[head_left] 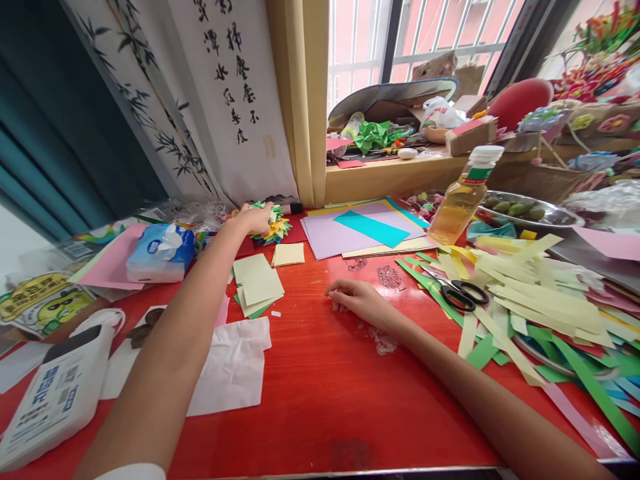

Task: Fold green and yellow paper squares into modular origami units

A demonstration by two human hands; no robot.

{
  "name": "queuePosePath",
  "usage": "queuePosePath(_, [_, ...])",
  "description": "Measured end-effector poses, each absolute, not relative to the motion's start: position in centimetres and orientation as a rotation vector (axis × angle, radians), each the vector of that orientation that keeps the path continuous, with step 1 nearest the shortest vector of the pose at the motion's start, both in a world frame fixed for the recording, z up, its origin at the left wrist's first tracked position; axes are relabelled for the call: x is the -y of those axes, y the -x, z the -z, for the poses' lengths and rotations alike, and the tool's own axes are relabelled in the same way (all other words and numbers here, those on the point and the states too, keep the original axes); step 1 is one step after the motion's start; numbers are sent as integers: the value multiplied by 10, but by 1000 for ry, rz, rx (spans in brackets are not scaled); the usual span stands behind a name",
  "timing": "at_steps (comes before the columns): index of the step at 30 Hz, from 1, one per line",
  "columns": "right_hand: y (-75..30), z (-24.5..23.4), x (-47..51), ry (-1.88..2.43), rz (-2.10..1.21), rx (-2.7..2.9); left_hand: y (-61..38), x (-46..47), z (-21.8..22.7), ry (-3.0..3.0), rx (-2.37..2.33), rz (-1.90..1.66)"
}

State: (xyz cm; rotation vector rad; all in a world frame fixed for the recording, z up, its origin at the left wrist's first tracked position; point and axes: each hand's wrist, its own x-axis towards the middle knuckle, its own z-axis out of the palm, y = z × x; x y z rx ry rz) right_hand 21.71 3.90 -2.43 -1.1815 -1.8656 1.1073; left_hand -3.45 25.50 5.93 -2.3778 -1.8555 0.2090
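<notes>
My left hand [257, 219] reaches to the back of the red table, its fingers closed over a spiky folded-paper ball [277, 229] in green, yellow and white. Part of the ball is hidden under the hand. My right hand [357, 301] rests on the tabletop, fingers curled in, with nothing visible in them. Between the two hands are pale yellow paper squares [257, 279] with green ones beneath, and a smaller stack of cream squares [289, 254]. Behind my right hand lie lilac sheets [325, 235] with a blue paper strip [373, 229] on top.
Black-handled scissors [463, 295] lie among paper strips [545, 293] on the right. A bottle of yellowish liquid [460, 200] stands behind them, beside a metal dish [550, 212] of green fruit. A tissue pack [160, 253], white paper [233, 370] and a white box [60, 393] are left.
</notes>
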Motion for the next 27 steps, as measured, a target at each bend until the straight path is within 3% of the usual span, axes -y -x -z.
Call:
queuePosePath(15, [-217, 25, -38, 1192, -1100, 1880, 29, -235, -80, 2284, 1713, -272])
queuePosePath(27, [-217, 25, -39, 1188, -1086, 1892, 23, -233, -60, 2300, 1657, -352])
